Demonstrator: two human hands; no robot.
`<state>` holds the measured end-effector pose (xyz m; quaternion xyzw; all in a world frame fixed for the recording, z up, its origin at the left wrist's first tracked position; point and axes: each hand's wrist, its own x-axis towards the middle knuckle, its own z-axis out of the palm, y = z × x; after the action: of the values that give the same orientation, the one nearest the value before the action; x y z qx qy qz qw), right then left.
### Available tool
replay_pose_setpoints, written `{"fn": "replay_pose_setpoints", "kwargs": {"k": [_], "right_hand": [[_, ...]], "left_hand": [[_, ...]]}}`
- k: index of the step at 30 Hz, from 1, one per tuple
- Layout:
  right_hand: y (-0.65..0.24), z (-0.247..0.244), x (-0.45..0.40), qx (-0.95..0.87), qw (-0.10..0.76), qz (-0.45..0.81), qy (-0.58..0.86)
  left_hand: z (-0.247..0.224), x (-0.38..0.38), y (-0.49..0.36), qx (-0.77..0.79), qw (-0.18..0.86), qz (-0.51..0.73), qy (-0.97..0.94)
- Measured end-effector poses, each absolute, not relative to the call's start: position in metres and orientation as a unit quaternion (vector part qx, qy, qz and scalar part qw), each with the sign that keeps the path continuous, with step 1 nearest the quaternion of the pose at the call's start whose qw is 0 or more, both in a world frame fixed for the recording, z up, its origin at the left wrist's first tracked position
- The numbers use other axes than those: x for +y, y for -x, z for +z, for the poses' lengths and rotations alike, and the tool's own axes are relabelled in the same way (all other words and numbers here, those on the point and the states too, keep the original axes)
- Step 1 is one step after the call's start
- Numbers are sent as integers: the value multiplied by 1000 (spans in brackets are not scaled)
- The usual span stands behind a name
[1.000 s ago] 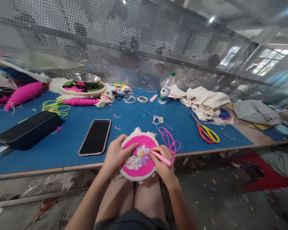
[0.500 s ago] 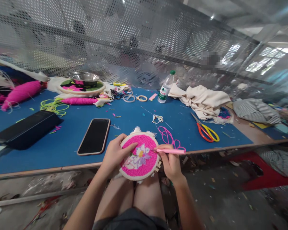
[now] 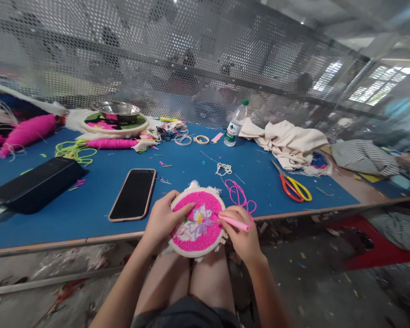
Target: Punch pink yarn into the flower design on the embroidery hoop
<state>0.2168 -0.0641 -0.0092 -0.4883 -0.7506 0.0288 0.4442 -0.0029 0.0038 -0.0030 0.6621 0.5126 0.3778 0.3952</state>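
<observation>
My left hand (image 3: pixel 166 214) grips the left rim of a round embroidery hoop (image 3: pixel 198 253), its thumb lying across the stitched front. The hoop rests over my lap by the table edge, tilted toward me. Bright pink loops fill its cloth around a white and lilac flower (image 3: pixel 198 222) with a yellow centre. In my right hand (image 3: pixel 241 232) is a pink punch needle (image 3: pixel 235 222), closed between thumb and fingers at the hoop's right side. Its tip is at the pink stitching; how deep it sits I cannot tell. Pink yarn (image 3: pixel 238 195) trails from the tool onto the blue table.
A phone (image 3: pixel 132 195) lies left of the hoop, near a black box-like device (image 3: pixel 37 184). Scissors (image 3: pixel 292 182) with red and yellow handles lie right. Farther back stand a water bottle (image 3: pixel 235 124), cream cloth (image 3: pixel 287 139) and a metal bowl (image 3: pixel 115 108) on another hoop.
The punch needle's back end has swung downward toward me, and my right hand has turned with it. My left hand and the hoop stay nearly in place.
</observation>
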Motion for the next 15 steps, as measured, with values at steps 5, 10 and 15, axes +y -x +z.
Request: {"fn": "replay_pose_setpoints", "kwargs": {"k": [5, 10, 15], "right_hand": [[-210, -17, -65, -732, 480, 0, 483], [-207, -29, -70, -712, 519, -25, 472], [-203, -40, -71, -645, 605, -19, 467]], "left_hand": [[-3, 2, 4, 496, 399, 383, -670], [-2, 0, 5, 468, 401, 396, -681], [-1, -2, 6, 446, 382, 404, -701]]}}
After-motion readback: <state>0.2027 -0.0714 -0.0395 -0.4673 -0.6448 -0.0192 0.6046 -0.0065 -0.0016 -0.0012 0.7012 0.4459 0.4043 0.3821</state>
